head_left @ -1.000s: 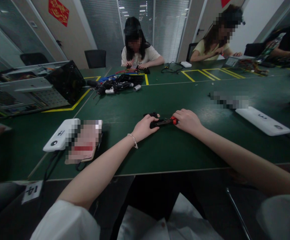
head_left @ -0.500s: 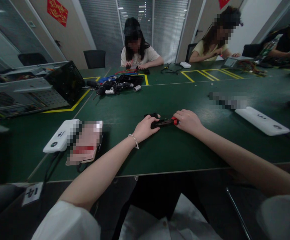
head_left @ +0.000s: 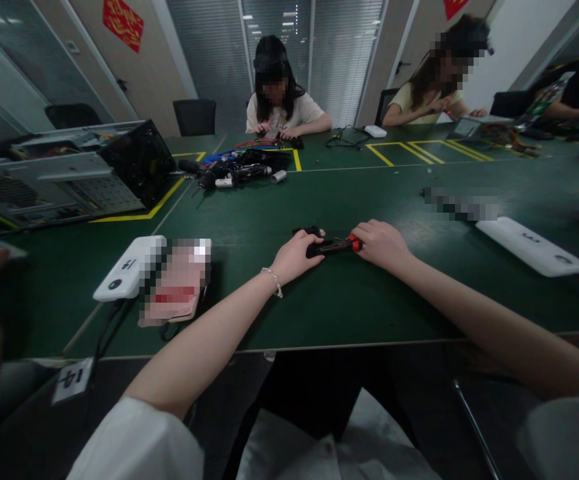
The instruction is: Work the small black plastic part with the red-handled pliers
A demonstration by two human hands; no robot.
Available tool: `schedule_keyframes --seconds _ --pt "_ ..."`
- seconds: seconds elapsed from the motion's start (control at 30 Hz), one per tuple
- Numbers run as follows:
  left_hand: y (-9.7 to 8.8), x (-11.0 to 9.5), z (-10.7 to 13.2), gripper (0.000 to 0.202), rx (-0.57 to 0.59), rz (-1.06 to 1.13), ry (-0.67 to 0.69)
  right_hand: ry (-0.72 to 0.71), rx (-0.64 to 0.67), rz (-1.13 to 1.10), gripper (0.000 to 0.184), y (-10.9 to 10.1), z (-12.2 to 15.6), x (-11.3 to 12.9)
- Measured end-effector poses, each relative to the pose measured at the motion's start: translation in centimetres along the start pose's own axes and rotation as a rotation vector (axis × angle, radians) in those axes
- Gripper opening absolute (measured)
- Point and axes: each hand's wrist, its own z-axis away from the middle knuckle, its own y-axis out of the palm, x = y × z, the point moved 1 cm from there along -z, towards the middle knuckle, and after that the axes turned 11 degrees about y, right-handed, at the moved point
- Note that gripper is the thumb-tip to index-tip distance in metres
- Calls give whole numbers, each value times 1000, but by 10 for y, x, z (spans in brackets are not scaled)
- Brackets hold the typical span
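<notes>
My left hand rests on the green table, its fingers curled round a small black object. A dark, slim tool with a red handle end runs from that object to my right hand, which is closed on the red end. A second small black piece lies just behind my left hand's knuckles. Both forearms reach forward from the near table edge.
A white box with a dial and a blurred pink item lie at the left. An open computer case stands far left. A pile of tools and cables sits mid-table. A white flat device lies right. Other people work across the table.
Both hands keep the same grip on the tool. The view has shifted slightly, so everything sits a little further right in the frame.
</notes>
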Motion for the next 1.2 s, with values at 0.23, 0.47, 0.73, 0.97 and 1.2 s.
schedule_keyframes --seconds 0.23,0.47,0.73,0.97,1.2 --pt "0 -1 0 31 0 -7 -6 14 -9 8 16 -2 1 0" --pt "2 1 0 33 -15 2 13 12 22 -15 16 -3 1 0" --pt "1 1 1 36 -1 20 35 1 23 -12 18 -2 -1 1" --pt "2 2 1 36 7 -2 25 12 29 -16 17 -3 -1 0" --pt "4 3 1 35 -5 -23 50 11 24 -7 18 -4 -1 2"
